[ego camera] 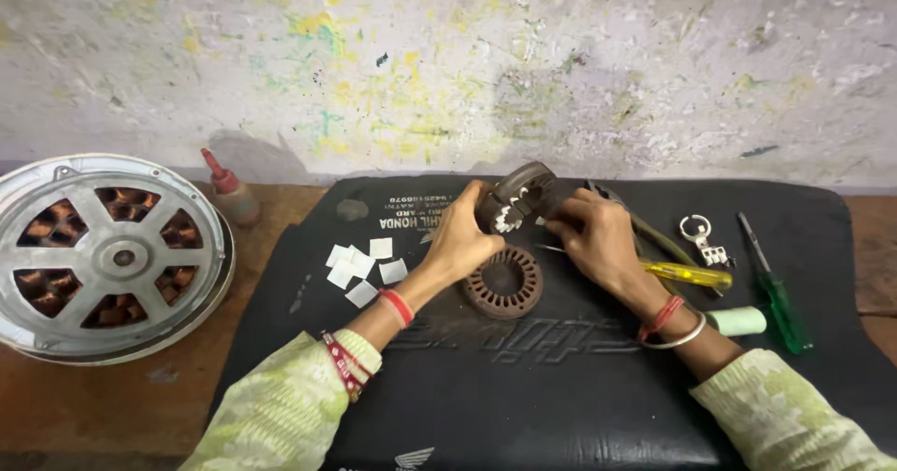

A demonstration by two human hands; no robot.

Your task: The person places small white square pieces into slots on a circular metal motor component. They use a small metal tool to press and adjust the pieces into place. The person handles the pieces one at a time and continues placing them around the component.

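- So I've got both hands up near the far edge of the black mat point(561, 406), wrapped around a rusty brown stator ring point(519, 194) with white paper bits in its slots.
- My left hand point(460, 239) is curled shut on the ring's left side, thumb on top.
- My right hand point(592, 237) grips the right side, fingers bent in tight; can't tell what else it's pinching.
- A second stator ring point(505, 282) lies flat on the mat, just below my hands.
- White paper squares point(363, 267) sit scattered toward the mat's left edge.
- Yellow screwdriver point(687, 275), green screwdriver point(774, 286) and key ring point(701, 237) are out right.
- Big metal fan motor housing point(107, 256) and a red-capped bottle point(230, 191) sit off the mat, on the left.
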